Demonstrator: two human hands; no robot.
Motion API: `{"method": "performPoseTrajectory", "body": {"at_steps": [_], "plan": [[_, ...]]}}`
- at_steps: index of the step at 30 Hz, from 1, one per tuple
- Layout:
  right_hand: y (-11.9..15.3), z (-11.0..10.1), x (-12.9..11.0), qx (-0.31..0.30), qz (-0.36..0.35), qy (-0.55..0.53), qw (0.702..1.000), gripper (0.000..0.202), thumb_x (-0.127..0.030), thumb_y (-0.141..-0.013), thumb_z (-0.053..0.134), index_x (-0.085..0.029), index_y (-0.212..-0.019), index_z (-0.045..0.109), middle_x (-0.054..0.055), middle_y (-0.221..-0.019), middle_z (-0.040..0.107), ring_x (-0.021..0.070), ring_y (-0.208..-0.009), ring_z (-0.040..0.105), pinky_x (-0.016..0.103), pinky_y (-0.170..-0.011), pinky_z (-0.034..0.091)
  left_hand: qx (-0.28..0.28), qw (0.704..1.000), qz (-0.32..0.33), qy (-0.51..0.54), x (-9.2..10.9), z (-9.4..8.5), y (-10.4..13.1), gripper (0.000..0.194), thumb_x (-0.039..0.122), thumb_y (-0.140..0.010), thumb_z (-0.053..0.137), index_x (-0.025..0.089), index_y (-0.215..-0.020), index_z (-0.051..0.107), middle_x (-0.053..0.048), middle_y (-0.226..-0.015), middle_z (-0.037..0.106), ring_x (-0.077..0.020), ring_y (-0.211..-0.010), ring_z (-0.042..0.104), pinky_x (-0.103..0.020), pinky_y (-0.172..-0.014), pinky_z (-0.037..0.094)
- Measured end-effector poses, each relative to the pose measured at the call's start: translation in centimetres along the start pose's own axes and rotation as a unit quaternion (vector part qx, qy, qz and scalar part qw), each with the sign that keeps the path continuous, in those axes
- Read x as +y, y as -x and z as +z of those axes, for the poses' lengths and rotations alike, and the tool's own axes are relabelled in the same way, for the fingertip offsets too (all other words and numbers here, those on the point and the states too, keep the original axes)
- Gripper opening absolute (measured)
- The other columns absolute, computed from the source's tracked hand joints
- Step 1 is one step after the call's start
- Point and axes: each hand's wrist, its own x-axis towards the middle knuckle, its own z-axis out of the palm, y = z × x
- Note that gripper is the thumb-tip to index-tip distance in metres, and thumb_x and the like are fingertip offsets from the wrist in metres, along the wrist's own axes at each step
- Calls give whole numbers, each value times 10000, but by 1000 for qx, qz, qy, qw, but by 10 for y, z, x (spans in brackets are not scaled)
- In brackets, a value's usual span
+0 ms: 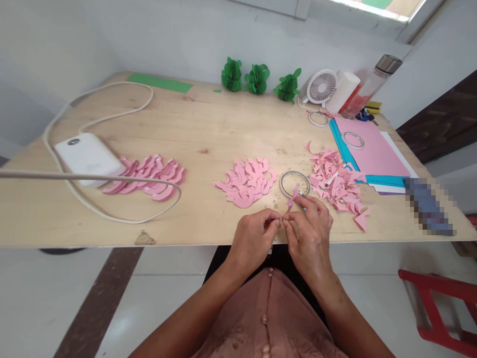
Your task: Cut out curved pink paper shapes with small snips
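Note:
Near the table's front edge, my left hand (253,236) and my right hand (312,229) meet fingertip to fingertip in a pinch. A curved pink paper cutout (291,203) sticks up from between them, partly covered by my right fingers. What lies right at the fingertips is tiny and hard to make out. Something greyish shows beneath the right fingers, too hidden to name. Just beyond the hands lies a roll of tape (282,185), flat on the wood. A pile of curved pink cutouts (246,181) is left of it, and pink paper scraps (337,184) are heaped on the right.
More pink cutouts (158,179) lie left, beside a white power bank (89,156) with a looping cable (112,214). Green paper figures (257,79), a small fan (322,87) and a bottle (367,87) stand at the back. Coloured sheets (383,156) lie right; a red stool (428,298) is below.

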Motion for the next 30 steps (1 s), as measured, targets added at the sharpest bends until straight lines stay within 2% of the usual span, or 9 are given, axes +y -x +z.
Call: {"method": "performPoseTrajectory", "body": {"at_steps": [8, 30], "plan": [[0, 1, 1, -2, 5, -7, 1000, 128, -121, -820, 508, -182, -787, 616, 117, -1159, 570, 310, -1168, 418, 505, -892, 366, -2, 1000, 0, -16, -1, 0, -2, 228, 174, -817, 464, 176, -814, 692, -26, -749, 702, -158, -677, 617, -258, -661, 471], [-1, 3, 0, -16, 22, -39, 999, 78, -159, -831, 535, -199, -795, 592, 89, -1135, 565, 281, -1126, 440, 456, -890, 370, -10, 999, -15, 32, -2, -3, -3, 217, 184, -814, 464, 172, -774, 677, -18, -747, 689, -155, -689, 611, -246, -659, 462]]}}
